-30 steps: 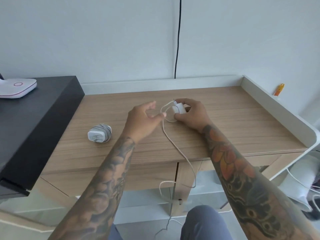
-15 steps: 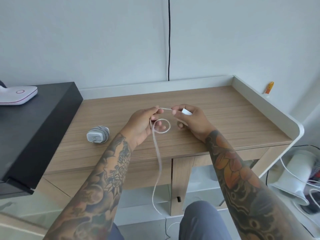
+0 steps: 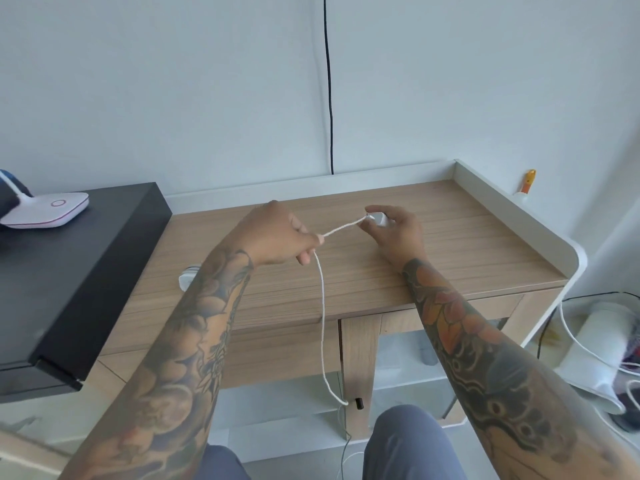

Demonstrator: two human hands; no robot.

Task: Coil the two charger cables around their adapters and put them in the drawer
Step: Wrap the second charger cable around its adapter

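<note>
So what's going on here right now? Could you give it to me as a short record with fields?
Left hand: pinches the white cable, pulled taut
Right hand: holds the white adapter
Cable slack: hangs over the desk edge toward the floor
Other charger: on the desk, partly hidden by the left forearm
Drawer: no open drawer visible

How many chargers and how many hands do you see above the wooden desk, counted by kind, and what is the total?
Chargers: 2, one white adapter with its cable loose, held by the right hand, and one wrapped charger lying on the desk, partly hidden by the left forearm.
Hands: 2, the right hand and the left hand, which pinches the cable.
Total: 4
</note>
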